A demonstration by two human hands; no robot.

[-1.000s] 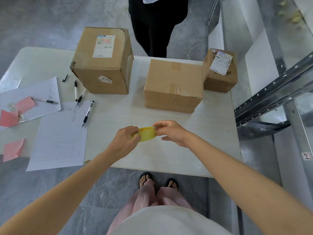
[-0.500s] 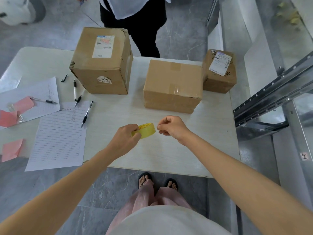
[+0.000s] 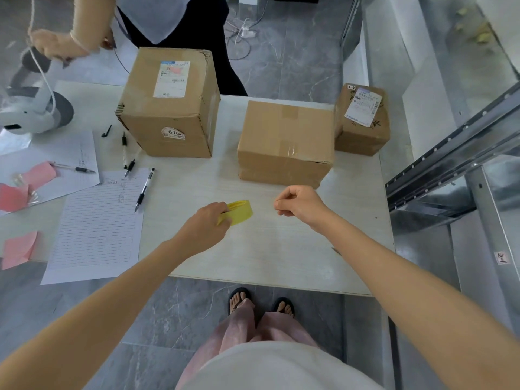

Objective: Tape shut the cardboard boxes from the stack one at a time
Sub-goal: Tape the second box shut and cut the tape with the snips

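Three brown cardboard boxes stand on the white table [image 3: 281,257]: a tall one [image 3: 168,108] at the left, a low wide one [image 3: 284,142] in the middle, and a small one [image 3: 363,119] with a white label at the right. My left hand [image 3: 208,223] grips a yellow tape roll [image 3: 239,211] over the table, in front of the middle box. My right hand [image 3: 301,204] is a short way to the right of the roll, its fingertips pinched together as if on the clear tape's end; the strip itself is too thin to see.
Lined paper [image 3: 98,220], pink notes [image 3: 19,249] and several pens [image 3: 143,190] lie at the left. Another person [image 3: 174,21] stands behind the table, hands on a cord near a white device [image 3: 31,108]. A metal rack [image 3: 455,164] borders the right side.
My right hand has drawn away from the roll to the right, opening a gap between them. The other person has leaned in at the far left with a cord.
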